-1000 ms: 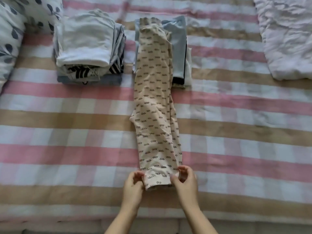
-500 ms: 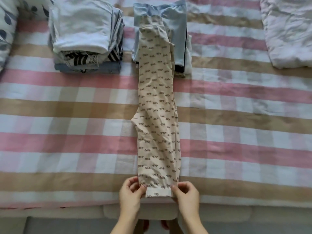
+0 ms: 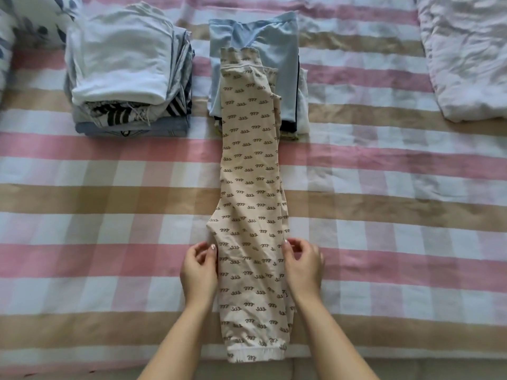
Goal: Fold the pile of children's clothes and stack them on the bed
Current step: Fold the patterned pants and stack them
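pants [image 3: 251, 187]: cream, brown squiggle print, folded lengthwise into one long strip, flat on the bed [image 3: 109, 204] (pink/tan/white check cover). strip runs straight away from the person. cuff [image 3: 255, 355] = near end, at the bed's near edge. waistband [image 3: 241, 57] = far end, lying on top of the right stack [image 3: 282, 45].

left hand [image 3: 199, 270]: at the pants' left edge, just nearer than the crotch bulge. thumb tip touches the cloth edge, fingers curled beside it over the bed. grip: cannot tell if clamped on cloth or only touching.

right hand [image 3: 303, 266]: at the pants' right edge, straight across the strip from the left hand. one fingertip on the edge, the rest curled just off it. grip: same, cannot tell if anything is pinched.

forearms come in from the near side, one along each side of the pants' lower half.

right stack: folded clothes under the pants' far end, pale blue piece on top, dark and white layers showing on its right side.

left stack [image 3: 123, 67]: taller folded pile, left of the pants' far end, clear gap to the right stack. white piece on top, striped and blue layers below.

pillow [image 3: 30, 31]: leaf print, further left of the pants than the left stack.

quilt [image 3: 466, 58]: white, crumpled, well right of the pants' far end.
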A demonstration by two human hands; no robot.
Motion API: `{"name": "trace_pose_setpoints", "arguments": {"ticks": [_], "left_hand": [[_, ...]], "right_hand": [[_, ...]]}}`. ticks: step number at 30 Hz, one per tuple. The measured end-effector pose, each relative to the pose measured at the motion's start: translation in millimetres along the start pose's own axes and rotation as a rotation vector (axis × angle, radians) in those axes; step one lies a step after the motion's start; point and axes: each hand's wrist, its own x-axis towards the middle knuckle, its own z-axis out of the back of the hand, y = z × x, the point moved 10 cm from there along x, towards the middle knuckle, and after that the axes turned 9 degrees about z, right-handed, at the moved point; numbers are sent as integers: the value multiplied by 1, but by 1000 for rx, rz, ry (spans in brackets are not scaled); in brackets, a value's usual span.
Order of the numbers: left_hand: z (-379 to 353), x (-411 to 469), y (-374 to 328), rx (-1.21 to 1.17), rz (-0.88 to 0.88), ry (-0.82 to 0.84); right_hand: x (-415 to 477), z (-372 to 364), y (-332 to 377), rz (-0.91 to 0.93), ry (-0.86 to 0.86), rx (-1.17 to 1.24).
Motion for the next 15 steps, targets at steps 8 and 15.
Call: {"name": "trace_pose_setpoints", "arguments": {"ticks": [8,15], "left_hand": [[-15,27,-14,-76,75,29],[-8,25,-25,-53,12,-134]], "right_hand": [[28,-4,-8,-50,-34,-13],[40,-2,-3,-42,-20,-27]]}}
